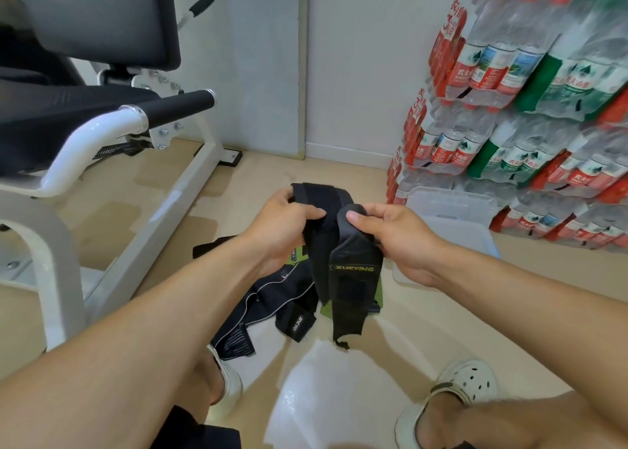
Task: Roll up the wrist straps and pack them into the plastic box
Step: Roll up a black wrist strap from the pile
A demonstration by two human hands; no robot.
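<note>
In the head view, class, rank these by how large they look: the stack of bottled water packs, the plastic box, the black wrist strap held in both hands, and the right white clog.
1. stack of bottled water packs
2. plastic box
3. black wrist strap, similar to the box, unsure
4. right white clog, nearer the camera

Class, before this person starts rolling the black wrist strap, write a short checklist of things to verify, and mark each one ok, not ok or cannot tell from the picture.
1. Left hand grips the upper fold of the wrist strap: ok.
2. Right hand pinches the strap's other end under the thumb: ok.
3. Strap hangs free of the other straps on the floor: cannot tell; its tail hangs low beside them.
4. Strap rolled: not ok; it is folded over with its tail hanging loose.
5. Plastic box close by, on the right: ok.
6. Box has room inside: cannot tell.
</note>
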